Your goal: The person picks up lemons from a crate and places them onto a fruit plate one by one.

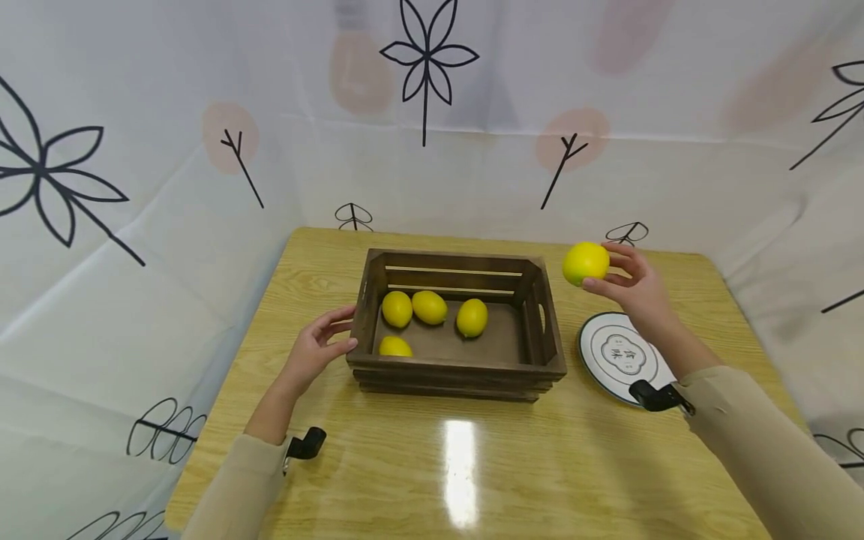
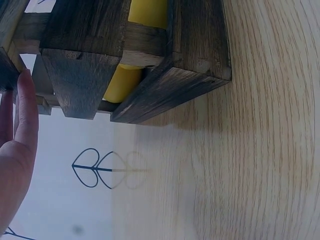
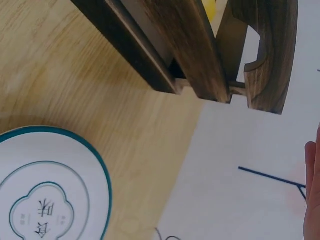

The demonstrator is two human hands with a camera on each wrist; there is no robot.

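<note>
A yellow lemon (image 1: 586, 263) is pinched between the thumb and fingers of my right hand (image 1: 641, 289), held up to the right of a dark wooden crate (image 1: 459, 373). In the crate lie several more lemons (image 1: 472, 318), mostly toward its left half. My left hand (image 1: 317, 349) touches the crate's left end, its fingers fairly straight and the thumb by the near corner. In the left wrist view the fingers (image 2: 27, 110) lie against the slats. The right wrist view shows only a sliver of the right hand (image 3: 312, 190); the held lemon is out of that view.
Below my right hand, a white plate (image 1: 597, 360) with a dark rim and printed characters lies right of the crate. Everything stands on a light wooden table (image 1: 378, 465). A white cloth (image 1: 486, 180) with plant drawings hangs behind and at the sides.
</note>
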